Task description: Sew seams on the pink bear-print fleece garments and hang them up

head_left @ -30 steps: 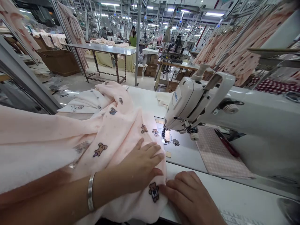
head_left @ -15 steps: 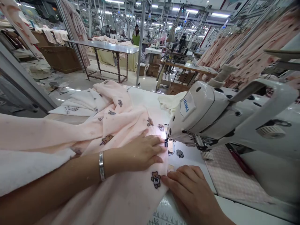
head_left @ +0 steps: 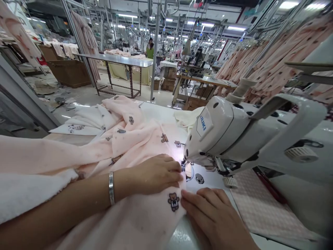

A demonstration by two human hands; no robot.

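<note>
Pale pink fleece fabric [head_left: 145,211] printed with small bears spreads over the sewing table, its right edge running under the presser foot [head_left: 183,166] of a white sewing machine [head_left: 221,128]. My left hand [head_left: 158,173], with a silver bangle at the wrist, rests palm down on the fabric just left of the foot, its fingers slightly bent. Nearer to me, my right hand [head_left: 212,211] has its fingertips on the fabric's edge beside a printed bear [head_left: 173,201]. The right thumb is hidden, and the fingers look closed on that edge.
White printed cloth [head_left: 83,121] is bunched at the table's left. A cream cloth [head_left: 188,117] lies behind the machine head, and pink checked material [head_left: 267,205] to its right. Pink garments [head_left: 275,59] hang at right; a metal table [head_left: 119,60] stands beyond. Two people are far off.
The fabric has shifted slightly forward past the presser foot. My left fingers, spread before, are now drawn closer together and bent. The right hand keeps to the edge. The camera view has tilted up a little.
</note>
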